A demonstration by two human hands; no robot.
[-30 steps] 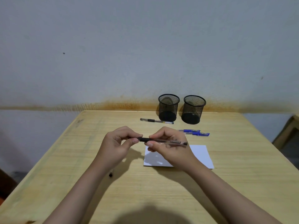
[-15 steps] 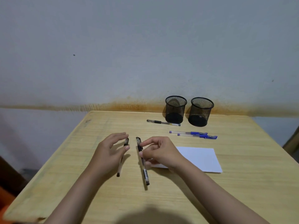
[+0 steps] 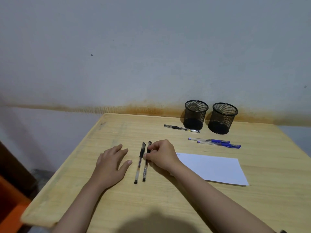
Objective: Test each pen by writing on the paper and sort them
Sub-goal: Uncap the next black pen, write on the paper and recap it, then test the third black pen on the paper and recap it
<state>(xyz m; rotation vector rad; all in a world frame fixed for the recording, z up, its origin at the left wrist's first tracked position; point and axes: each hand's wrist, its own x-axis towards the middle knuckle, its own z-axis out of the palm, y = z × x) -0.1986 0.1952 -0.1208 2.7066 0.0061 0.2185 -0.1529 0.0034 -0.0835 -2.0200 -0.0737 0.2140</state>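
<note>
Two black pens lie side by side on the wooden table (image 3: 117, 206), pointing away from me. The left black pen (image 3: 139, 163) lies free. My right hand (image 3: 161, 156) pinches the right black pen (image 3: 145, 167) near its upper grip. My left hand (image 3: 111, 163) rests flat on the table just left of the pens, fingers straight, holding nothing. A white sheet of paper (image 3: 213, 169) lies to the right of my right hand. A third black pen (image 3: 181, 128) lies in front of the left mesh cup (image 3: 196, 115). Two blue pens (image 3: 215, 142) lie below the right mesh cup (image 3: 223, 118).
The table's left edge runs diagonally past my left hand, with a drop to the floor beyond it. A grey wall stands right behind the two cups. An orange object (image 3: 10, 214) sits low at the far left.
My left hand let go of its pen and flattened on the table. My right hand brought the other black pen down beside it; the two now lie parallel. The view shifted left.
</note>
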